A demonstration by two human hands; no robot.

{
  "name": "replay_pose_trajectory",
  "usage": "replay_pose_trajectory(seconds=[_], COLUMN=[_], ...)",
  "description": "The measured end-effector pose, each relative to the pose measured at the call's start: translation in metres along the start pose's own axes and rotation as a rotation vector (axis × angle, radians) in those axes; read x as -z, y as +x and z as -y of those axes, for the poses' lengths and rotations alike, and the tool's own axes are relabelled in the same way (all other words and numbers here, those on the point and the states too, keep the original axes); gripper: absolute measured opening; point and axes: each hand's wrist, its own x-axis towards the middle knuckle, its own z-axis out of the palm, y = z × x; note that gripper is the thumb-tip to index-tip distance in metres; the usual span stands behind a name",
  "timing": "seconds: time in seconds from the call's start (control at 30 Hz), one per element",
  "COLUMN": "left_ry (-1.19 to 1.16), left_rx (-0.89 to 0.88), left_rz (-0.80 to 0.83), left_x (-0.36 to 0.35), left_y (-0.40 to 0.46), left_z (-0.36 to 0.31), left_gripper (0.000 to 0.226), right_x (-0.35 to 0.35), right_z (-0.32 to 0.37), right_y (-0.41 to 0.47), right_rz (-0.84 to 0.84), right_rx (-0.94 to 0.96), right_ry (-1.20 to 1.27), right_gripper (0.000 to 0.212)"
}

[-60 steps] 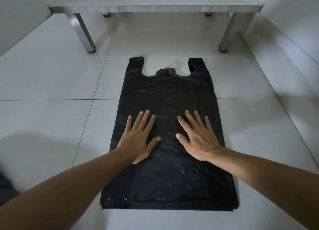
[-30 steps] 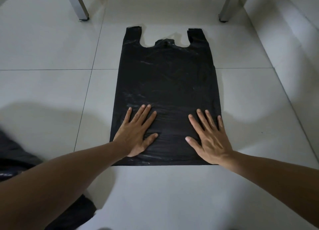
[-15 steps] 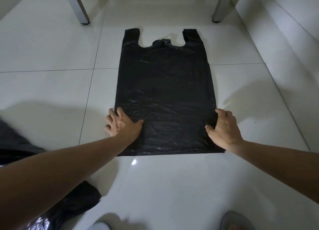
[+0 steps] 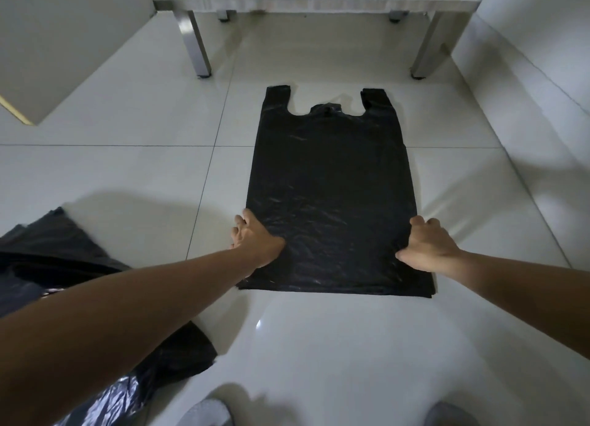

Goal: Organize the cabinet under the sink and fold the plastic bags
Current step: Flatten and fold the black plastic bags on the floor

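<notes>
A black plastic bag lies flat on the white tiled floor, its two handles pointing away from me. My left hand grips the bag's left edge near the bottom, fingers curled under the plastic and thumb on top. On the opposite side my right hand grips the right edge the same way. The bottom hem lies straight, just below both hands.
A heap of crumpled black bags lies on the floor at the left, partly under my left arm. A metal-legged counter stands beyond the bag. An open white cabinet door is at upper left. My shoe tips show at the bottom.
Both hands slid from pressing flat on the bag's middle out to its side edges, and the fingers curled around them. The camera tilted up, so the counter shows again.
</notes>
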Motion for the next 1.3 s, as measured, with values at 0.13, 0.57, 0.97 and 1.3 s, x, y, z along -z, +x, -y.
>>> replay_pose_trajectory(seconds=[0.13, 0.57, 0.97, 1.3], left_ry=[0.031, 0.662, 1.086, 0.718], left_rx=[0.015, -0.027, -0.367, -0.430], left_rz=[0.091, 0.265, -0.122, -0.389], left_x=[0.044, 0.239, 0.217, 0.215], left_y=[0.000, -0.030, -0.014, 0.006], left_z=[-0.001, 0.103, 0.191, 0.203], left_gripper=[0.068, 0.058, 0.036, 0.028], right_x=[0.021, -0.019, -0.103, -0.073], right_z=[0.038, 0.271, 0.323, 0.321], right_y=[-0.002, -0.104, -0.131, -0.106], right_rz=[0.024, 0.454, 0.285, 0.571], right_rx=[0.122, 0.738, 0.714, 0.487], right_ry=[-0.041, 0.214, 0.002, 0.576], right_gripper=[0.071, 0.038, 0.026, 0.027])
